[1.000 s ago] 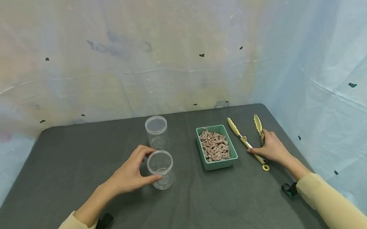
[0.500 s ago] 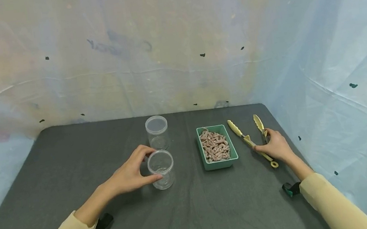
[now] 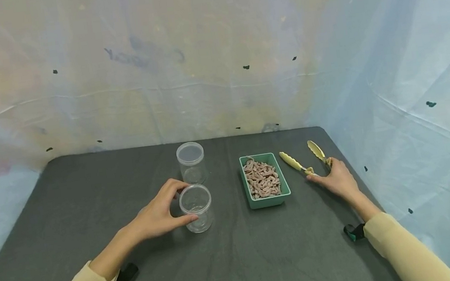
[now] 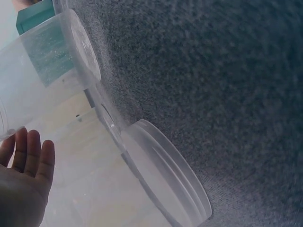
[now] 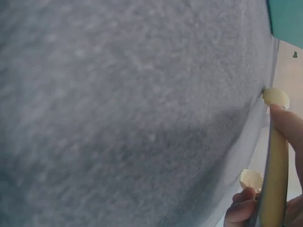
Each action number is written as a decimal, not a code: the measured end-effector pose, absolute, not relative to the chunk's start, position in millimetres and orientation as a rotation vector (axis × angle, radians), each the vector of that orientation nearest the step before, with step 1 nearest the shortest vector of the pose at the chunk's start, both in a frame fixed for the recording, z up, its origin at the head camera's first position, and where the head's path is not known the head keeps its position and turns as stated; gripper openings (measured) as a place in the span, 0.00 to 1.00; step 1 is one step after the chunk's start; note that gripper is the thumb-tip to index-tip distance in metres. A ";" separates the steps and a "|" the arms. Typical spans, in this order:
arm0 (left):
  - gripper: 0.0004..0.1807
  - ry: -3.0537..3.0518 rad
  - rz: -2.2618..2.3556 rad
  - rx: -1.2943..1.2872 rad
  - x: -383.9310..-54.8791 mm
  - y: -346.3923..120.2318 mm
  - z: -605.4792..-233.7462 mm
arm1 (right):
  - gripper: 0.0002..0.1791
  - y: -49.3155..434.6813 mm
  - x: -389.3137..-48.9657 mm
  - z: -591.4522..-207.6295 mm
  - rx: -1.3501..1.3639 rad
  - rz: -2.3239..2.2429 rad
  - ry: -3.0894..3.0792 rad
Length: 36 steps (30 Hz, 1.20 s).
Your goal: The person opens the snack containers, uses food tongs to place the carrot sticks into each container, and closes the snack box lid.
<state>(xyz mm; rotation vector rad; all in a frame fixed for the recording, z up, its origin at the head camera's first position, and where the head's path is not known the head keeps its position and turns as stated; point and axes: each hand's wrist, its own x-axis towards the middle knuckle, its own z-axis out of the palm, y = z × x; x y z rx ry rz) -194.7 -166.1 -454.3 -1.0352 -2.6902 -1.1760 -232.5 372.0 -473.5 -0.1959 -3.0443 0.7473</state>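
My left hand (image 3: 160, 215) holds a clear round jar (image 3: 199, 220) upright on the table, thumb on the near side and fingers round the far side. Just behind it stands a second clear jar (image 3: 192, 169) with a frosted lid. On the right, my right hand (image 3: 338, 178) grips metal tongs with pale yellow tips (image 3: 290, 160) spread apart, pointing away from me. In the right wrist view, a long yellow handle of the tongs (image 5: 274, 189) lies between thumb and fingers. The ring end of the tongs is hidden by the hand in the head view.
Between the jars and the tongs sits a green rectangular container (image 3: 268, 202) filled with pinkish-brown wavy strips (image 3: 262, 178). A dark grey cloth covers the table (image 3: 241, 266). Plastic sheeting (image 3: 198, 68) hangs behind and at the sides.
My right hand has shifted its grip on the tongs. Their ring end has gone from sight under the hand, and the tips stand slightly closer together. The left hand and jars stay put.
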 end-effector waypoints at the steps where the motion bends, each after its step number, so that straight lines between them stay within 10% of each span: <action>1: 0.37 -2.690 -1.179 -1.033 -194.4 -166.3 -454.3 | 0.62 372.0 -231.6 -472.9 -0.200 0.740 -3.039; 14: 0.37 -2.676 -1.221 -1.036 -190.6 -164.5 -453.8 | 0.43 374.5 -202.3 -423.1 0.153 0.851 -2.934; 36: 0.36 -2.682 -1.203 -1.043 -193.1 -163.7 -452.9 | 0.52 332.6 -207.2 -347.7 0.747 0.444 -3.115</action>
